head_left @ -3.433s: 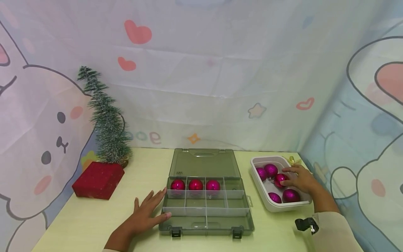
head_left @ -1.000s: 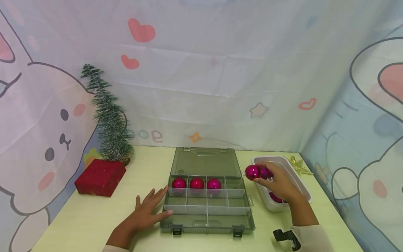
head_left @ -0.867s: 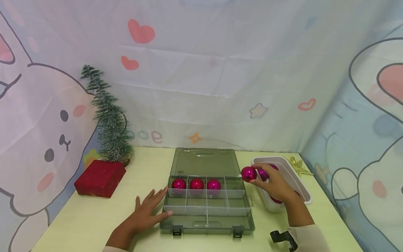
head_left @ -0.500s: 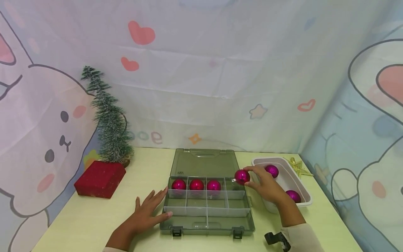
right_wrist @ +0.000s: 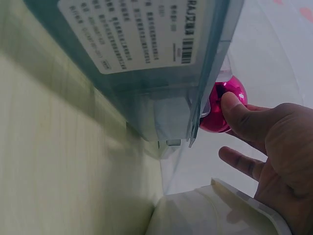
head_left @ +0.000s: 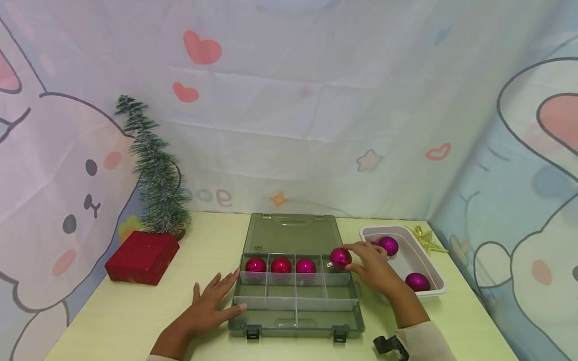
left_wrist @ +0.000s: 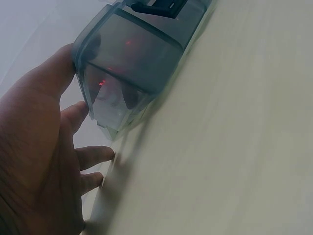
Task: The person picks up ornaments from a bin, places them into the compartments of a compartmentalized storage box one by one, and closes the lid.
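In the head view, my right hand (head_left: 375,268) pinches a shiny magenta Christmas ball (head_left: 340,258) between thumb and fingers. The ball hangs over the back right compartment of a green see-through divider box (head_left: 295,331), its silver cap pointing left. The right wrist view shows the thumb on the Christmas ball (right_wrist: 226,110) right at the box rim. Three shiny balls, one of them a red ball (head_left: 281,264), sit in the other back compartments. My left hand (head_left: 205,308) rests with spread fingers against the box's left side, thumb at its edge.
A white tub (head_left: 435,281) at the right holds several glittery purple balls (head_left: 417,282), partly behind my right hand. Behind it lies a gold star (head_left: 424,238). The box lid (head_left: 293,233) lies back. At left are a red block (head_left: 142,258) and a small Christmas tree (head_left: 158,185).
My right hand has taken a shiny magenta Christmas ball out of the white tub and carried it left to over the box's back right compartment. The left hand has stayed put.
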Action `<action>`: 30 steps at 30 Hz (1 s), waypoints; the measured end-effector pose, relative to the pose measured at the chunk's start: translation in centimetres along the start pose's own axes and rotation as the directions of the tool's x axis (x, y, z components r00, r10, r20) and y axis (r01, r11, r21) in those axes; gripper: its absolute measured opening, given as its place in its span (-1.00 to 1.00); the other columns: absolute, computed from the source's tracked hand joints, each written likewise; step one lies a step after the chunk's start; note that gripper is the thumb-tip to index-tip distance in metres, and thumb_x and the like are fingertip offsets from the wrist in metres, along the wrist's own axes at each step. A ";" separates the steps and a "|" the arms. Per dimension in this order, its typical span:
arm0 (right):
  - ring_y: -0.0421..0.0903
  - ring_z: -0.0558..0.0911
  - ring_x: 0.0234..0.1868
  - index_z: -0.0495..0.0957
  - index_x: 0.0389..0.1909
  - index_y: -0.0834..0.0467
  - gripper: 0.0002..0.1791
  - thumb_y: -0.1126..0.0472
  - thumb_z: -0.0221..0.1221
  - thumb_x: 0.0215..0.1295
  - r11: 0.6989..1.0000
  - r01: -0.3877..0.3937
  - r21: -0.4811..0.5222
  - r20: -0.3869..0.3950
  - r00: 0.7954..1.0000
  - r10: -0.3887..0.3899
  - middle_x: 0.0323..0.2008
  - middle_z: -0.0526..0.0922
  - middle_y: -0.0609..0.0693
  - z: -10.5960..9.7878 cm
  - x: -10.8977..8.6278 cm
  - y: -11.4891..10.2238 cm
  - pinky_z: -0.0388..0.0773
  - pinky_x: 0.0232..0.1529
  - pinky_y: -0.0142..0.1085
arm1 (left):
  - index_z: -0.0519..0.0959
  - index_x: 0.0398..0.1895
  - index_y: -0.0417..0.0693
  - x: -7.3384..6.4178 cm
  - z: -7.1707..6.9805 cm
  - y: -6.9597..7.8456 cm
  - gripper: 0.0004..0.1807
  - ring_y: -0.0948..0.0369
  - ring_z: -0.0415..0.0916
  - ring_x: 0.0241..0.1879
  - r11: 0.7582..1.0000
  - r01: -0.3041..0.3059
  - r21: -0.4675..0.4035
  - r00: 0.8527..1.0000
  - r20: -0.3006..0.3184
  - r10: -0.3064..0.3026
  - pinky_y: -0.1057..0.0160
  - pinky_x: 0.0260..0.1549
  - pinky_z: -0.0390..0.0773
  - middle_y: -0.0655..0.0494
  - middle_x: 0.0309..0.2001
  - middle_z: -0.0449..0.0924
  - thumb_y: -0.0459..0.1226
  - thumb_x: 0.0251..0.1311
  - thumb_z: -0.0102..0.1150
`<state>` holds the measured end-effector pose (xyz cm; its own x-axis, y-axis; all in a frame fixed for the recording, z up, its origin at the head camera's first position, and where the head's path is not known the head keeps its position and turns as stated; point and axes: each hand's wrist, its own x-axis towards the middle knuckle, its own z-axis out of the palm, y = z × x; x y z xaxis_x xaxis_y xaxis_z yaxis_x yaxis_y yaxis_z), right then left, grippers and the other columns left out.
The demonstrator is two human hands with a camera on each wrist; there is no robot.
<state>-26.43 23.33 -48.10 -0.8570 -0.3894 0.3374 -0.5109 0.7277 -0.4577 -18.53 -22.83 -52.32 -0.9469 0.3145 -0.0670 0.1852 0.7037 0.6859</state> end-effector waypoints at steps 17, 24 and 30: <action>0.23 0.58 0.41 0.64 0.39 0.08 -0.45 0.19 0.41 0.39 0.992 -0.004 -0.129 0.033 0.999 0.008 0.28 0.73 0.10 0.2 -0.2 -1.0 0.06 0.37 0.58 | 0.00 0.83 0.25 0.0 0.1 0.1 0.04 -0.40 -0.27 0.77 1.000 0.002 0.013 1.000 -0.006 -0.002 -0.74 0.41 -0.66 -0.10 0.78 0.09 0.23 0.44 0.28; 0.22 0.59 0.36 0.65 0.38 0.11 -0.46 0.18 0.40 0.39 0.986 -0.013 -0.164 0.059 0.998 0.023 0.26 0.76 0.12 0.4 -0.2 -1.0 0.09 0.38 0.60 | 0.00 0.83 0.28 0.0 0.0 0.2 0.04 -0.40 -0.30 0.77 1.000 0.015 0.001 1.000 0.006 -0.015 -0.72 0.42 -0.67 -0.12 0.78 0.08 0.23 0.44 0.28; 0.21 0.60 0.33 0.66 0.37 0.12 -0.46 0.19 0.41 0.37 0.990 -0.012 -0.142 0.062 0.998 0.021 0.22 0.78 0.11 0.3 -0.1 -1.1 0.11 0.36 0.61 | 0.00 0.83 0.31 0.0 0.1 -0.1 0.03 -0.38 -0.31 0.77 1.000 0.018 0.006 1.000 0.005 -0.018 -0.71 0.42 -0.69 -0.05 0.79 0.06 0.23 0.44 0.28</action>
<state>-25.85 22.41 -47.90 -0.8701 -0.4085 0.2757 -0.4858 0.8051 -0.3403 -18.56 -22.79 -52.50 -0.9487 0.3051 -0.0827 0.1700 0.7129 0.6803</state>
